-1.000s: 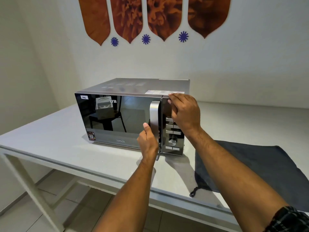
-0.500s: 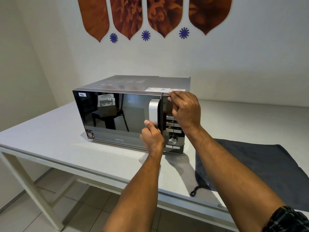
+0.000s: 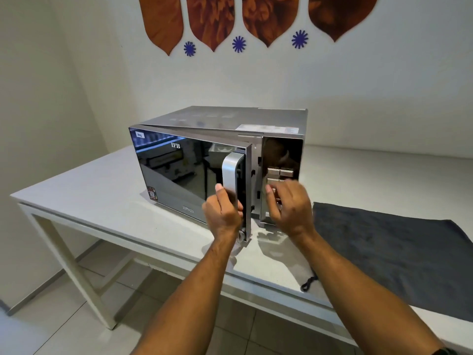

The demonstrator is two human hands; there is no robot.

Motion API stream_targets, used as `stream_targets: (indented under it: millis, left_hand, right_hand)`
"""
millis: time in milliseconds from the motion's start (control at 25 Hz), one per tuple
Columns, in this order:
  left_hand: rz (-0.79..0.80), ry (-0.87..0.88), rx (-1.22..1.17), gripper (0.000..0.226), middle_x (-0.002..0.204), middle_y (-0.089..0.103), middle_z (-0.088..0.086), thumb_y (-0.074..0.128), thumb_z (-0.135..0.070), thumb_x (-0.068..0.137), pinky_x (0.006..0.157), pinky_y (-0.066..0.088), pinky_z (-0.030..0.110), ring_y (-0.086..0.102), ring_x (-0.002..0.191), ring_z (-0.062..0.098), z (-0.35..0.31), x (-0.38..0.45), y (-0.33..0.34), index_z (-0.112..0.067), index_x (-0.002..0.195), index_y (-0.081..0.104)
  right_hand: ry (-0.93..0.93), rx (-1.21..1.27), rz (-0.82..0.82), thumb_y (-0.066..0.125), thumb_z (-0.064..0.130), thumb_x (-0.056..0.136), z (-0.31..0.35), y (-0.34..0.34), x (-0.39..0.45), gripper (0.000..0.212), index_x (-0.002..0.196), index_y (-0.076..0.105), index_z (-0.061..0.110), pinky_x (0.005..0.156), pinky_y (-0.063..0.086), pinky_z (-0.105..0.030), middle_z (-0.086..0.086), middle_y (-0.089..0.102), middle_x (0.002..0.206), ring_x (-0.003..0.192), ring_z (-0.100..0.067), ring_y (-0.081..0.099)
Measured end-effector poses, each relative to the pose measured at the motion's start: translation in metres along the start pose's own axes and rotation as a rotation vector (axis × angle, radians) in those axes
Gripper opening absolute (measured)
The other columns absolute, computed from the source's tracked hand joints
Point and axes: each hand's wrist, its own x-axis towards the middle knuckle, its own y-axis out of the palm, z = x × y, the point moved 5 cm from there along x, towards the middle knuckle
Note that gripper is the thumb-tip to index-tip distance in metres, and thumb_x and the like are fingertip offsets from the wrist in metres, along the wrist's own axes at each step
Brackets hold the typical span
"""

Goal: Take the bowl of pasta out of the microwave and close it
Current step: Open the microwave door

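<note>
From the head camera, the one view on offer, the microwave sat on the pale table with its door no longer flush against the body: half a second before, the door had been shut and the front read as one flat dark panel, and now its handle edge stood proud of the frame with a narrow gap showing beside the control panel. The left hand was curled around the lower part of the silver handle, thumb up along its front and fingers wrapped behind, closed firmly on it. The right hand, which had been pressed flat against the top corner of the control panel a moment earlier, had dropped away from the casing and hung in front of the buttons, fingers loosely bent and a little apart, holding nothing and seemingly touching nothing. The bowl of pasta could not be seen; the gap was too slim and the glass only reflected the room, so it was presumably inside the cavity. A dark cloth lay on the table just right of the microwave. As a judgement, the latch had just released, so the task stood at its opening stage, with the swing, the lift-out and the closing all left to do.
</note>
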Motion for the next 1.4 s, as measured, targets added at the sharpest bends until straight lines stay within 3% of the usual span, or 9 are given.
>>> stream_targets:
  millis: [120,280,480,640,760,880,1000,1160,1400]
  left_hand:
    - [-0.115,0.12,0.064,0.05,0.045,0.046,-0.008,0.04,-0.032,0.097,0.041,0.035,0.013,0.047,0.042,0.01,-0.028,0.025,-0.026,-0.023,0.049,0.05]
    - [-0.212,0.239,0.22,0.036,0.06,0.053,-0.003,0.046,-0.034,0.098,0.051,0.033,0.019,0.048,0.057,0.01,-0.093,0.078,-0.054,-0.015,0.069,0.059]
    - [0.136,0.283,0.847,0.049,0.106,0.068,0.007,0.04,-0.05,0.097,0.094,0.052,0.043,0.063,0.104,0.026,-0.139,0.114,-0.034,-0.01,0.107,0.066]
    - [0.34,0.146,1.237,0.041,0.092,0.058,0.007,0.042,-0.05,0.095,0.103,0.045,0.054,0.058,0.098,0.029,-0.142,0.121,-0.029,-0.011,0.093,0.055]
    - [0.416,0.086,1.376,0.031,0.097,0.055,0.008,0.049,-0.041,0.092,0.104,0.038,0.051,0.049,0.094,0.025,-0.146,0.123,-0.034,-0.011,0.102,0.053]
    - [0.482,0.046,1.493,0.029,0.103,0.054,0.007,0.05,-0.038,0.092,0.105,0.036,0.053,0.049,0.097,0.024,-0.143,0.132,-0.042,-0.013,0.107,0.05]
    - [0.571,-0.008,1.592,0.028,0.092,0.059,0.004,0.05,-0.035,0.09,0.093,0.047,0.044,0.057,0.086,0.021,-0.139,0.146,-0.056,-0.013,0.105,0.059]
    - [0.688,-0.029,1.811,0.02,0.088,0.06,0.005,0.047,-0.023,0.095,0.074,0.042,0.036,0.056,0.073,0.018,-0.145,0.153,-0.069,-0.008,0.1,0.058]
    - [0.75,-0.087,1.951,0.038,0.113,0.064,0.01,0.042,-0.025,0.099,0.094,0.05,0.04,0.061,0.096,0.028,-0.15,0.155,-0.1,-0.005,0.127,0.059]
  right_hand:
    - [0.214,0.175,0.328,0.054,0.022,0.098,0.007,0.017,-0.036,0.031,0.069,0.063,0.015,0.05,0.045,-0.028,-0.001,0.062,0.064,0.054,-0.012,0.054]
    - [0.617,0.349,0.7,0.048,0.034,0.104,0.014,0.052,-0.057,0.043,0.071,0.066,0.013,0.057,0.043,-0.029,-0.003,0.066,0.067,0.061,-0.017,0.06]
    - [0.856,0.606,0.988,0.047,0.024,0.105,0.034,0.085,-0.06,0.037,0.093,0.077,0.003,0.07,0.056,-0.032,-0.01,0.075,0.084,0.074,-0.019,0.07]
    - [0.728,0.647,1.079,0.05,0.006,0.098,0.059,0.099,-0.056,0.029,0.096,0.079,0.007,0.079,0.059,-0.032,-0.011,0.078,0.1,0.092,-0.022,0.073]
    - [0.766,0.765,1.138,0.054,0.015,0.095,0.081,0.113,-0.057,0.024,0.092,0.073,0.001,0.086,0.061,-0.044,-0.015,0.077,0.093,0.086,-0.021,0.073]
    - [1.035,0.993,1.135,0.057,0.001,0.093,0.096,0.121,-0.062,0.022,0.076,0.071,-0.002,0.057,0.06,-0.03,-0.015,0.068,0.068,0.057,-0.02,0.068]
    - [1.115,1.077,1.209,0.053,-0.009,0.092,0.11,0.132,-0.066,0.033,0.065,0.073,-0.003,0.046,0.051,-0.021,-0.01,0.064,0.056,0.046,-0.015,0.062]
    - [1.224,1.209,1.289,0.059,-0.007,0.09,0.136,0.153,-0.07,0.019,0.099,0.072,-0.018,0.065,0.059,-0.031,-0.023,0.074,0.088,0.065,-0.023,0.069]
    - [1.24,1.23,1.315,0.056,-0.009,0.093,0.187,0.177,-0.067,0.017,0.101,0.069,-0.016,0.08,0.064,-0.032,-0.024,0.071,0.094,0.071,-0.021,0.074]
